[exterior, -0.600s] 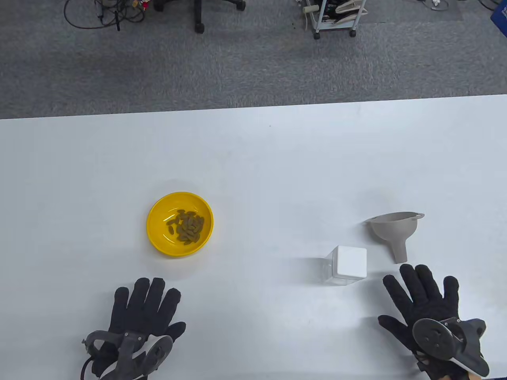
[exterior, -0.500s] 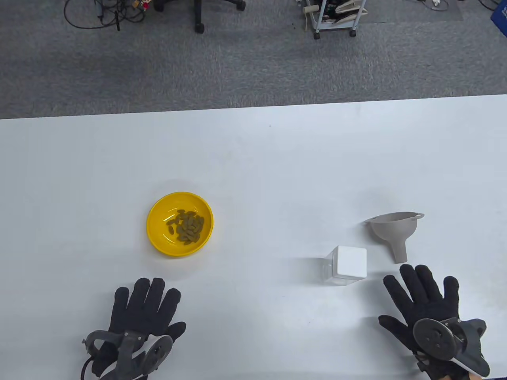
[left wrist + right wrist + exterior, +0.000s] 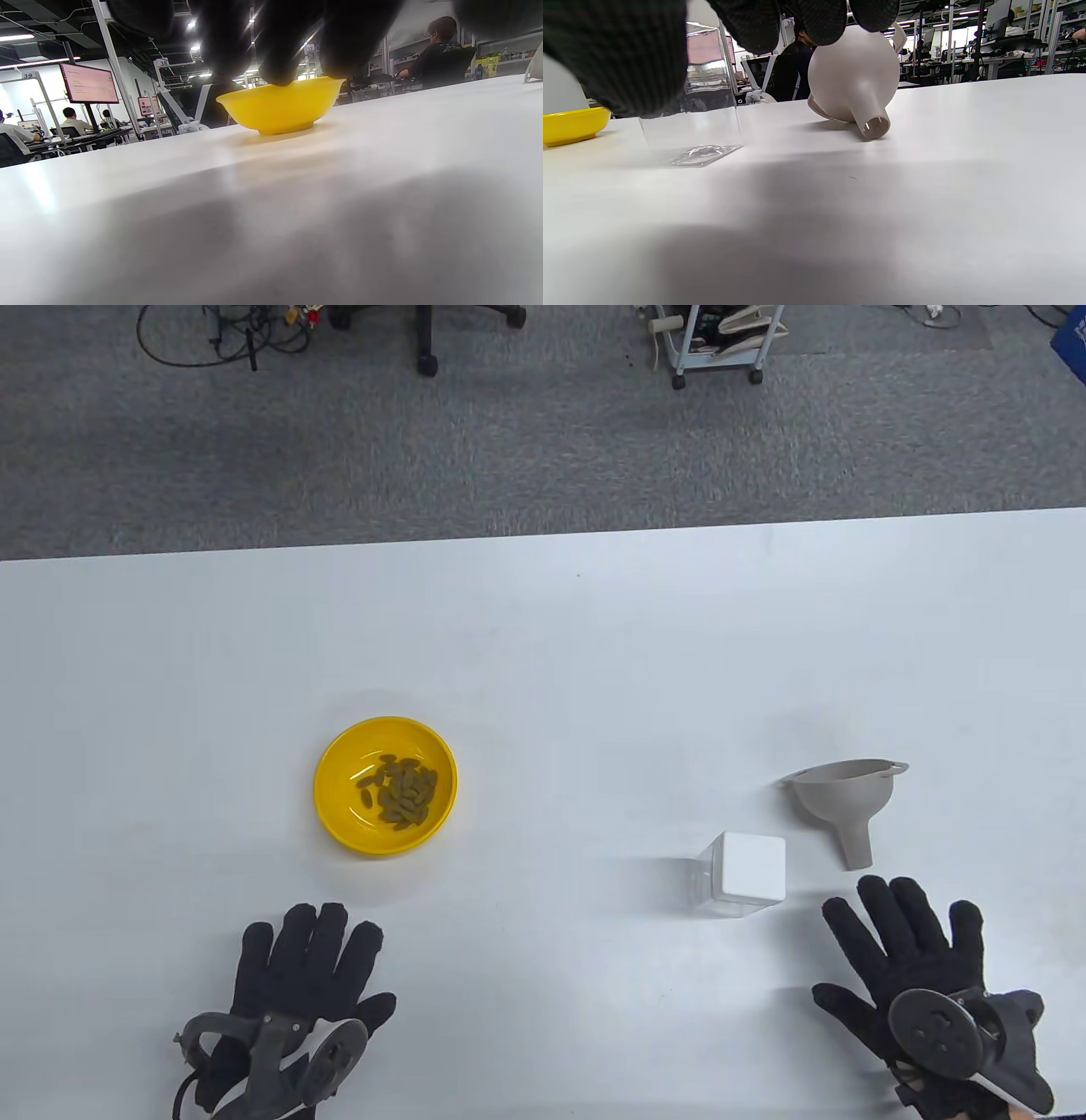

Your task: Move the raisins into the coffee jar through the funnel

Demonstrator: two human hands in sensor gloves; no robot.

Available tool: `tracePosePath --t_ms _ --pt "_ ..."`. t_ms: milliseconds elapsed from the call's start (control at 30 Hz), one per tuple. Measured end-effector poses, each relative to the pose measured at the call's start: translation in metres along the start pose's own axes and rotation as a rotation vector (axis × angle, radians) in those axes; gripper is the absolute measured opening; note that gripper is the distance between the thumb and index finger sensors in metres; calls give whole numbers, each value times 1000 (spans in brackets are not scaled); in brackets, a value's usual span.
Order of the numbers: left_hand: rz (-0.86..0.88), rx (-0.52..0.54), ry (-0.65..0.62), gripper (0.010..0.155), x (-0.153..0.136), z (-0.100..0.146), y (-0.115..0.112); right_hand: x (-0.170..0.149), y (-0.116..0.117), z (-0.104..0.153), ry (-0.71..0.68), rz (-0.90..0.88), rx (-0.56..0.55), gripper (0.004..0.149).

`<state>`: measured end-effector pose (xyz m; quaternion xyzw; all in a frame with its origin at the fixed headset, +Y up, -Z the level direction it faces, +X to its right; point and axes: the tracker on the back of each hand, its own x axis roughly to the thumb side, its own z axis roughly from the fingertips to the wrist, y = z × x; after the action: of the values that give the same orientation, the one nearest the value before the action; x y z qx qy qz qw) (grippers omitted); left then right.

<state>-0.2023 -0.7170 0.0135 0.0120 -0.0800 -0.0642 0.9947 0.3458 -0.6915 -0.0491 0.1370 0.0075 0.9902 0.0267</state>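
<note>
White tabletop (image 3: 543, 661) fills most of our table view, with grey carpet and office clutter beyond its far edge. We judge the task has not started: nothing is lifted, and the funnel is not yet on the jar.

Our left hand (image 3: 297, 984) lies flat near the front edge, fingers extended and close together, holding nothing. Our right hand (image 3: 912, 963) lies flat too, fingers spread, holding nothing, its fingertips near the funnel's spout but apart from it.

Largest of the vessels is the yellow bowl (image 3: 333, 814), out in front of our left hand, holding a small heap of raisins (image 3: 397, 791) in its middle. Next is the coffee jar (image 3: 740, 872), a clear square-sided container standing upright with a white lid on top; through its walls in the right wrist view (image 3: 691, 127) we see nothing inside. Just beside it lies the grey funnel (image 3: 844, 797), tipped on its side, spout pointing toward our right hand, empty.

Our next move, as we judge it, calls for taking the lid off the jar, then standing the funnel spout-down in the mouth before the bowl is tipped.
</note>
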Motion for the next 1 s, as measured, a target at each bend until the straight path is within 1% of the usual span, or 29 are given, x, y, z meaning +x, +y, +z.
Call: tracePosePath --t_ms 433,567,700,900,1000 --pt "4 -9 -11 75 1 -1 0 -2 5 0 7 -21 34 83" --pt "0 -5 -14 75 3 0 0 -4 7 0 9 -21 19 83" --pt "-30 -5 -16 75 6 0 0 -7 9 -6 49 -87 21 84" --pt "-38 -18 1 75 4 -1 -1 -2 2 -25 79 -174 28 87" --pt "-34 -20 8 75 3 -2 -1 5 2 -39 101 -323 69 90"
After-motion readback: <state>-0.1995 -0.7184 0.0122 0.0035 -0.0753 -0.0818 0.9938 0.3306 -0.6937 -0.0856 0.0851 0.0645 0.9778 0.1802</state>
